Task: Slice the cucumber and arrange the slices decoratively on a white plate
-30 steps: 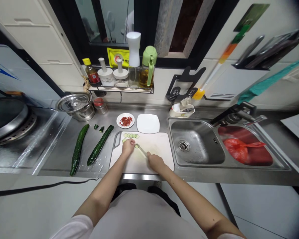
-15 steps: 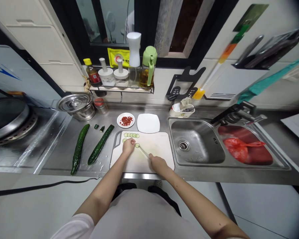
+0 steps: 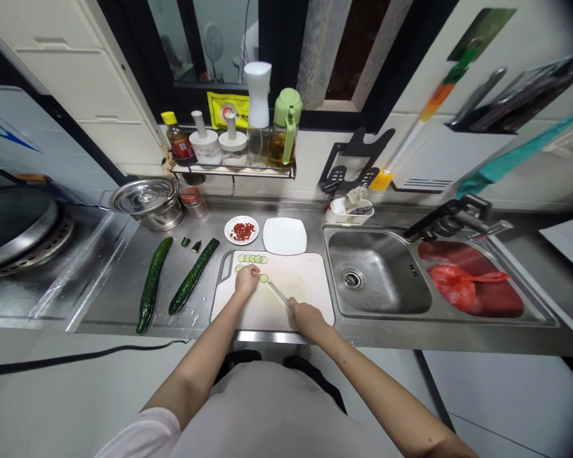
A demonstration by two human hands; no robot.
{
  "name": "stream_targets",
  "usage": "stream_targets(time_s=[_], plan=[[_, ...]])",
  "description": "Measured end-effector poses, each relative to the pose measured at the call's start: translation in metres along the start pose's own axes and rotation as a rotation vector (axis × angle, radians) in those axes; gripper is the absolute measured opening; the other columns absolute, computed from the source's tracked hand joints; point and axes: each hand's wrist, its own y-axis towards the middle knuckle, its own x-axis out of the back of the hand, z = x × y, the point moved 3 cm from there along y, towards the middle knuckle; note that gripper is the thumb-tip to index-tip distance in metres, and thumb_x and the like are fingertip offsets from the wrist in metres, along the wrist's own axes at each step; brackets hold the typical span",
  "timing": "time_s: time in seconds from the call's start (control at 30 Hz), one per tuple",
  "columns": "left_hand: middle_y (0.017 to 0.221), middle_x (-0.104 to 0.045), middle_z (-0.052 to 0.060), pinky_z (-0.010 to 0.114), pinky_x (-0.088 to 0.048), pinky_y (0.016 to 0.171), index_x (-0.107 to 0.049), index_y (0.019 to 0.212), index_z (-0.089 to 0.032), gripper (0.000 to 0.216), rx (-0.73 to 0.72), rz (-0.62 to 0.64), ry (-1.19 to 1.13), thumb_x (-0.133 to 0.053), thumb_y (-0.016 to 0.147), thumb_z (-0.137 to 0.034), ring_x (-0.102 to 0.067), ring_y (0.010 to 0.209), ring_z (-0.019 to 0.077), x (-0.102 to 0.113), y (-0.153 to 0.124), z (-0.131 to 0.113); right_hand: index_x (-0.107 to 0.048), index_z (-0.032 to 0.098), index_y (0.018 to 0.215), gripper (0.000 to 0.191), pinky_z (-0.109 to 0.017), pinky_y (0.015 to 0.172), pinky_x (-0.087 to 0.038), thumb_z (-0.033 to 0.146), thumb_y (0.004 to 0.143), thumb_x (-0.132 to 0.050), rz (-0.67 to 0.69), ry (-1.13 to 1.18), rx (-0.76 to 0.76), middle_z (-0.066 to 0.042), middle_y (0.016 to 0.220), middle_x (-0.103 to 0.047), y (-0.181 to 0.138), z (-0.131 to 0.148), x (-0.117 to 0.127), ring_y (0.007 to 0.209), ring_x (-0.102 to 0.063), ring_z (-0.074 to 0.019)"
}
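Observation:
My right hand [image 3: 310,319] is closed round the handle of a knife [image 3: 277,292], whose blade points up and left over the white cutting board [image 3: 305,286]. At the blade's tip is a round cucumber slice [image 3: 264,278]. Just left of that slice my left hand [image 3: 246,280] is held low over the board, its fingers curled together; what they hold, if anything, is hidden. Behind it runs a row of overlapping cucumber slices [image 3: 252,259], with another slice [image 3: 239,269] partly covered by the hand. Two dark green cucumbers [image 3: 193,278] [image 3: 153,286] lie left of the board.
Behind the board stand a white plate [image 3: 284,235] and a small dish of chopped red pieces [image 3: 242,230]. Cucumber ends [image 3: 196,247] lie beside a cucumber. A steel pot [image 3: 148,203] is at the back left. To the right is a double sink [image 3: 382,273] with a red bag [image 3: 453,286].
Almost nothing differs. My right hand and the knife have shifted very slightly to the right; my left hand stays in place.

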Motion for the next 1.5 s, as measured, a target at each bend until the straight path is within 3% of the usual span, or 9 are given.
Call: stream_targets(time_s=[0.2, 0.4, 0.53, 0.93, 1.2, 1.5], plan=[[0.085, -0.068, 0.003, 0.025, -0.044, 0.075, -0.069, 0.089, -0.019, 0.014, -0.057, -0.006, -0.008, -0.058, 0.081, -0.017, -0.060, 0.082, 0.0160, 0.000, -0.005, 0.001, -0.048, 0.016, 0.119, 0.029, -0.028, 0.070, -0.038, 0.016, 0.093, -0.036, -0.060, 0.060, 0.012, -0.013, 0.097, -0.068, -0.004, -0.015, -0.006, 0.090, -0.065, -0.0237], [0.098, -0.064, 0.008, 0.029, -0.043, 0.082, -0.067, 0.102, -0.018, 0.021, -0.129, -0.012, 0.073, -0.057, 0.085, -0.025, -0.058, 0.091, 0.0190, 0.000, -0.019, -0.008, -0.044, 0.016, 0.117, 0.023, -0.027, 0.064, -0.030, 0.023, 0.098, -0.033, -0.226, 0.175, -0.186, -0.011, 0.091, -0.068, 0.005, -0.047, 0.002, 0.082, -0.063, -0.0203], [0.105, -0.060, 0.009, 0.030, -0.041, 0.088, -0.066, 0.104, -0.019, 0.022, -0.132, 0.004, 0.146, -0.056, 0.086, -0.027, -0.055, 0.102, 0.0217, -0.001, -0.025, -0.017, -0.045, 0.016, 0.115, 0.021, -0.026, 0.064, -0.030, 0.021, 0.097, -0.034, -0.256, 0.170, -0.254, -0.011, 0.091, -0.068, 0.014, -0.060, 0.006, 0.081, -0.063, -0.0192], [0.099, -0.066, 0.006, 0.027, -0.040, 0.076, -0.064, 0.093, -0.022, 0.016, -0.109, 0.036, 0.153, -0.053, 0.085, -0.015, -0.059, 0.093, 0.0189, 0.004, -0.028, -0.027, -0.047, 0.015, 0.115, 0.024, -0.027, 0.067, -0.034, 0.021, 0.096, -0.033, -0.235, 0.135, -0.269, -0.013, 0.095, -0.069, 0.020, -0.057, 0.012, 0.086, -0.066, -0.0214], [0.083, -0.070, -0.001, 0.022, -0.038, 0.066, -0.066, 0.089, -0.024, 0.013, 0.055, -0.068, -0.044, -0.057, 0.083, -0.017, -0.061, 0.075, 0.0137, 0.021, -0.036, 0.002, -0.047, 0.016, 0.114, 0.022, -0.027, 0.062, -0.030, 0.019, 0.096, -0.034, -0.232, 0.147, -0.231, -0.011, 0.088, -0.069, 0.022, -0.056, 0.011, 0.082, -0.065, -0.0212], [0.087, -0.072, 0.001, 0.023, -0.039, 0.067, -0.067, 0.094, -0.024, 0.015, 0.176, -0.212, -0.071, -0.056, 0.085, -0.022, -0.062, 0.074, 0.0149, 0.048, -0.026, 0.033, -0.048, 0.016, 0.114, 0.024, -0.027, 0.061, -0.028, 0.019, 0.096, -0.033, -0.253, 0.165, -0.205, -0.009, 0.084, -0.068, 0.027, -0.060, 0.006, 0.077, -0.064, -0.0195]])
